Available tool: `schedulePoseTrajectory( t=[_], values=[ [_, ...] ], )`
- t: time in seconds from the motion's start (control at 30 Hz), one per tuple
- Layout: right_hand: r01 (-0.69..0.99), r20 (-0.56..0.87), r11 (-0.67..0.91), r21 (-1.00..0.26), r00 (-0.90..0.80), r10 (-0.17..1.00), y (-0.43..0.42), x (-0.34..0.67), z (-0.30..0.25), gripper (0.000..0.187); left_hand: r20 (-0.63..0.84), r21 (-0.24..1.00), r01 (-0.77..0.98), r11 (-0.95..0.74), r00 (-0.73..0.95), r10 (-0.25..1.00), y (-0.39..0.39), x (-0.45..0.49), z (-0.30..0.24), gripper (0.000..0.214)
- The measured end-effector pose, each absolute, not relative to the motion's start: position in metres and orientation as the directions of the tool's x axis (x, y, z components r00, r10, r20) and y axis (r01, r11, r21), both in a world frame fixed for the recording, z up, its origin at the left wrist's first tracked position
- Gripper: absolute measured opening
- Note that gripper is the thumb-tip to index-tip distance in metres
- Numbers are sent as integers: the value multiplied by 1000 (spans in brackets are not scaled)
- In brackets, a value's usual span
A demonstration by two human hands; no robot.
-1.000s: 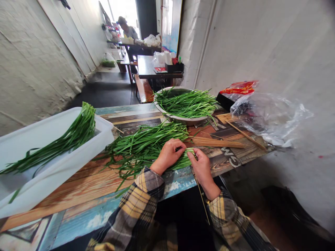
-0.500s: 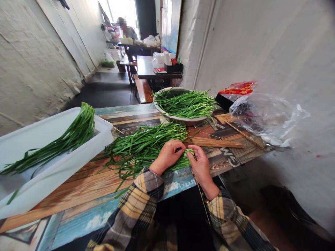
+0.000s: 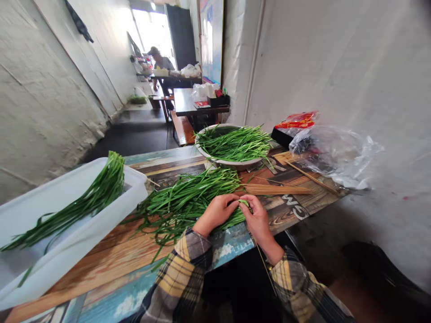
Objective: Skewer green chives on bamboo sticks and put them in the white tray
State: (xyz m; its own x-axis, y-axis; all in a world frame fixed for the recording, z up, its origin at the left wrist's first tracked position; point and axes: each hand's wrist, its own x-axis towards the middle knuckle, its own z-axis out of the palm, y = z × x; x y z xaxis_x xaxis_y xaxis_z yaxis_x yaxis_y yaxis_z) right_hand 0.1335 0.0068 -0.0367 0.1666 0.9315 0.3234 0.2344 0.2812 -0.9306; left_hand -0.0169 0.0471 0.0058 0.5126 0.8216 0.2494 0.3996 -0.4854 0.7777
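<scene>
My left hand [image 3: 218, 213] is closed at the pale cut ends of some garlic chives [image 3: 235, 217], thumb and fingers pinched together. Opposite it, my right hand [image 3: 257, 219] curls its thumb and fingers round the same stem ends, the fingertips of both hands almost meeting. Exactly how many stems are pinched is hidden by the fingers. A loose heap of garlic chives [image 3: 188, 192] spreads over the table just beyond and to the left. Below my right wrist a thin bamboo skewer [image 3: 264, 262] slants down past the table edge.
A round bowl [image 3: 232, 164] heaped with chives stands behind the pile. Bamboo skewers [image 3: 278, 189] lie to the right, near a crumpled clear plastic bag [image 3: 340, 154]. On the left, a white tub [image 3: 136, 181] holds more chives. A person [image 3: 163, 62] is at a far table.
My view has tilted up a little, so everything sits lower in the picture. My fingertips have drawn closer together at the stem ends.
</scene>
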Motion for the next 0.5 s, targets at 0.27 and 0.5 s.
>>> schedulePoseTrajectory(
  t=[0.27, 0.5],
  values=[
    [305, 367, 349, -886, 3, 930, 19, 137, -7, 30, 230, 842, 364, -397, 424, 876, 50, -26, 16, 29],
    [441, 346, 376, -815, -151, 926, 11, 159, 18, 37, 252, 918, 269, -292, 174, 952, 50, -35, 32, 32]
  ],
)
